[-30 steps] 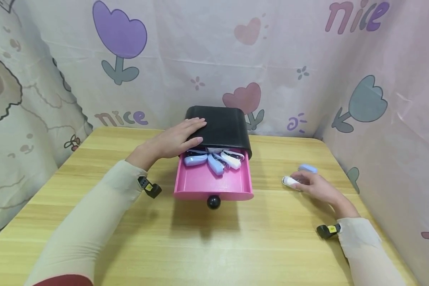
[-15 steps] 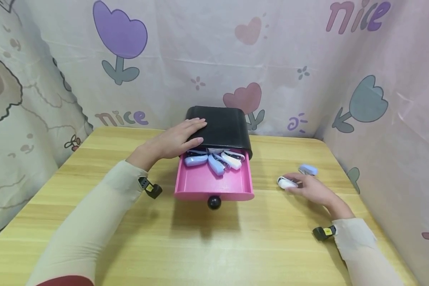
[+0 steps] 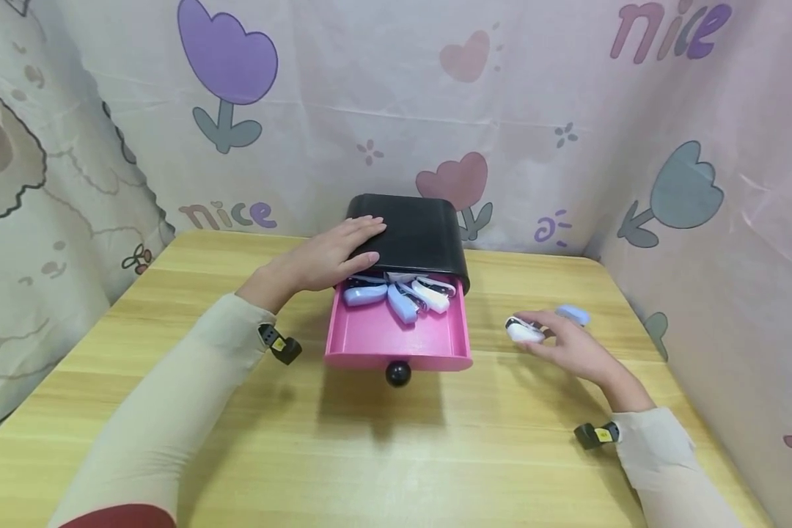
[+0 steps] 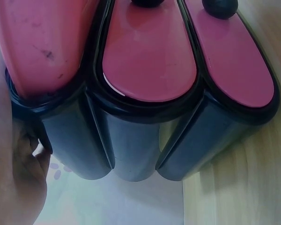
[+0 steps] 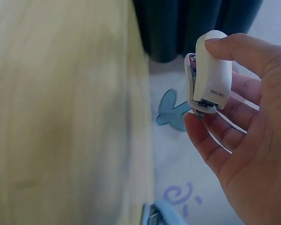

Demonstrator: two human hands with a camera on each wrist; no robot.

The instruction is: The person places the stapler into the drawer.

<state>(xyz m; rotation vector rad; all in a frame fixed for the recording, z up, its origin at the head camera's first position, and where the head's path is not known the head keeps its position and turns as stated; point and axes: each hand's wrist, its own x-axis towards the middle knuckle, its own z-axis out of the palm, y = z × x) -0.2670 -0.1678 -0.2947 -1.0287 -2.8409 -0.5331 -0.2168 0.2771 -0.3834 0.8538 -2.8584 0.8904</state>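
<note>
In the head view my left hand (image 3: 326, 257) rests with extended fingers on the top of a black drawer cabinet (image 3: 419, 235). Its pink top drawer (image 3: 396, 341) is pulled out. At the back of that drawer lie two light-blue staplers (image 3: 404, 305) and a white stapler (image 3: 431, 296), partly under the cabinet top. My right hand (image 3: 570, 348) holds another white stapler (image 3: 523, 333) to the right of the cabinet. The right wrist view shows the thumb on the cover of this white stapler (image 5: 214, 72), with fingers behind and below it.
Behind my right hand a light-blue stapler (image 3: 573, 315) lies on the wooden table (image 3: 396, 462). A black knob (image 3: 398, 374) sticks out from the open drawer's front. Two lower pink drawers (image 4: 150, 56) are closed in the left wrist view. A patterned curtain (image 3: 343, 95) hangs behind the table.
My right hand has moved left with the white stapler, away from the light-blue stapler on the table. My left hand has stayed on the cabinet.
</note>
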